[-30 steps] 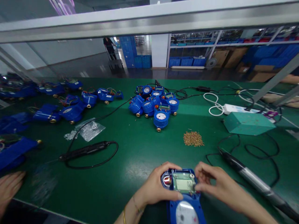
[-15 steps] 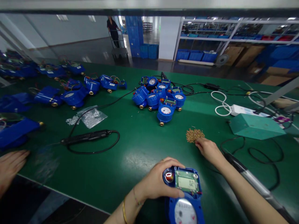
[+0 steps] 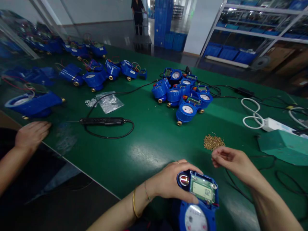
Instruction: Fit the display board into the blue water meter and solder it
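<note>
My left hand (image 3: 174, 183) grips a blue water meter (image 3: 198, 199) at the bottom of the view. The meter's circuit board and lit digital display face up, and its round dial lies nearest me. My right hand (image 3: 232, 160) hangs just above the green mat (image 3: 154, 150), close to a small pile of brass parts (image 3: 213, 142). Its thumb and fingers are pinched together. Anything tiny between them is too small to tell. Farther off stands a cluster of blue meters (image 3: 184, 93) with wires and brass fittings.
A co-worker's hand (image 3: 31, 134) rests on the table's near left edge beside more blue meters (image 3: 32, 104). A corded black electric screwdriver (image 3: 103, 121) and a plastic bag (image 3: 110, 103) lie mid-table. At right are a teal box (image 3: 284, 147) and a white power strip (image 3: 274, 125).
My right hand has lifted off the brass pile, its fingers now pinched together. My left hand still grips the meter. The whole view has tilted and shifted as my head moved.
</note>
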The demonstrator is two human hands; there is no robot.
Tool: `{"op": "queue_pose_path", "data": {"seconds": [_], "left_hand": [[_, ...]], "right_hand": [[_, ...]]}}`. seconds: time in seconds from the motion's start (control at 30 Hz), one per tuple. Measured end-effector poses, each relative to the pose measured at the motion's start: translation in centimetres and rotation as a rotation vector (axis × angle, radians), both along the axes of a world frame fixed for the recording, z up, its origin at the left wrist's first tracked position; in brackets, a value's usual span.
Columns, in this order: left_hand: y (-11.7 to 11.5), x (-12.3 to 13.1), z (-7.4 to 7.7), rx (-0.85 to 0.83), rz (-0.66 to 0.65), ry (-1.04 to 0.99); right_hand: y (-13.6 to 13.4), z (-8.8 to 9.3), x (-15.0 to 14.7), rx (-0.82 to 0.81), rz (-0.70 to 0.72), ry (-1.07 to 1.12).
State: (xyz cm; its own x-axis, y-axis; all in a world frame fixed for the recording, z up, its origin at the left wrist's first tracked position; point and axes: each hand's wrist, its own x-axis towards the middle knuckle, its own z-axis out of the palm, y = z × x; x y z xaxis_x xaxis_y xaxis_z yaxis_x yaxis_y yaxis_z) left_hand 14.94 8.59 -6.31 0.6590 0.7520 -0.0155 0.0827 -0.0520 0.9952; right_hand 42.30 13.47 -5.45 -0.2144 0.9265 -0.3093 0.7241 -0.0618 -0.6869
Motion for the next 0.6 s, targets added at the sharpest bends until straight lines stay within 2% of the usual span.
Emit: {"op": "queue_pose_path", "data": {"seconds": [0.1,0.2,0.33,0.47,0.6], "left_hand": [[0.0,0.1,-0.3,-0.091,0.015,-0.021],[0.0,0.1,-0.5,-0.144,0.011,-0.023],[0.2,0.0,-0.2,-0.153,0.000,0.007],[0.3,0.0,0.2,-0.178,0.005,0.078],[0.3,0.1,0.2,-0.184,0.011,0.099]], "right_hand": [[-1.0,2.5,-2.3,-0.194,0.033,0.344],[-1.0,3.1,-4.2,-0.400,0.129,0.482],[0.2,2.7,-5.5,-0.527,0.250,0.454],[1.0,3.3,-6.1,-0.615,0.359,0.345],[1.1,4.2,-6.5,-0.574,0.439,0.209]]}}
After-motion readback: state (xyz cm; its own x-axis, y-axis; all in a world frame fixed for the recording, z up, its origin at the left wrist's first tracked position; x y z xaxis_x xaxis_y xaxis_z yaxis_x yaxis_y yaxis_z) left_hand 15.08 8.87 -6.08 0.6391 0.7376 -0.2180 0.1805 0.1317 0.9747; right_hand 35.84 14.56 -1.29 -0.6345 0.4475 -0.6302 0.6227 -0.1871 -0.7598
